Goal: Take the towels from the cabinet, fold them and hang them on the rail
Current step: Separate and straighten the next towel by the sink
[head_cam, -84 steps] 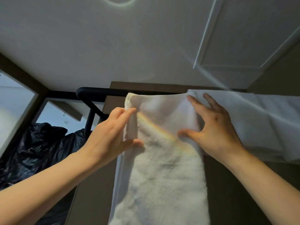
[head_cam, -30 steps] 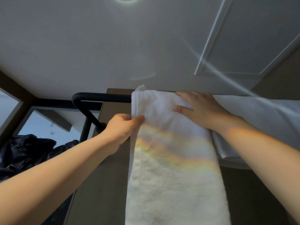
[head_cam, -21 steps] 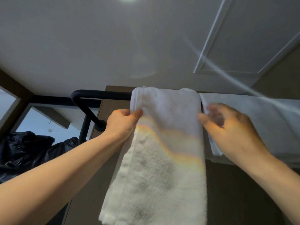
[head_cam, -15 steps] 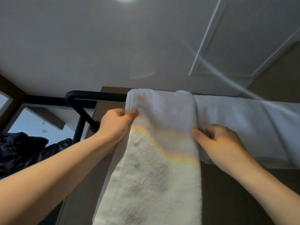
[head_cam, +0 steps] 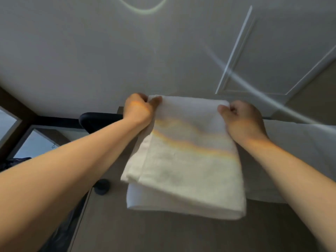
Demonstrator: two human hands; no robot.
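Where hands (head_cam: 139, 110) (head_cam: 243, 120) pinch, towel (head_cam: 187, 170) hangs (folded)

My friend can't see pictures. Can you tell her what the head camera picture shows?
A person's left hand and right hand each pinch a top corner of a folded white towel, holding it up in front of a black rail. A second white towel hangs just to its right.
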